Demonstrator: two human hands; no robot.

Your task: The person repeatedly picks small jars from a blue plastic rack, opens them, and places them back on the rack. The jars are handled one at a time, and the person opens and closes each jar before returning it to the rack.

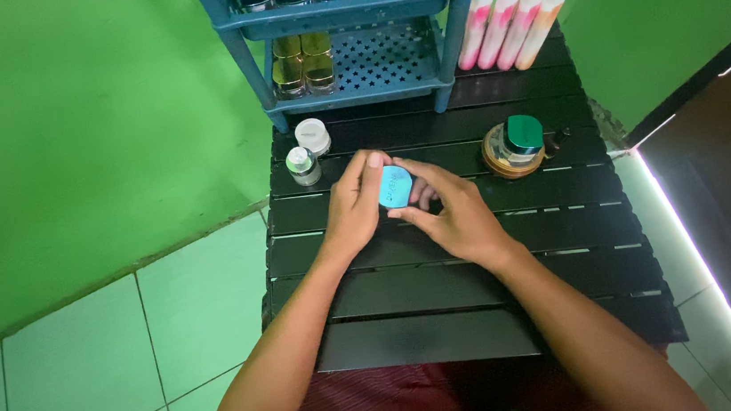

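Blue round lid (395,186) is held between left hand (354,211) and right hand (454,217), fingers closed on its edges, above the black slatted table (565,240). Whatever is under the lid is hidden by fingers.

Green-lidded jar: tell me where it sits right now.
In the head view, the green-lidded jar sits on a round brown base on the right side of the black slatted table, right of both hands and below the four pink-and-white tubes.

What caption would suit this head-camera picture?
Both hands, left and right, hold a small blue jar over a black slatted table.
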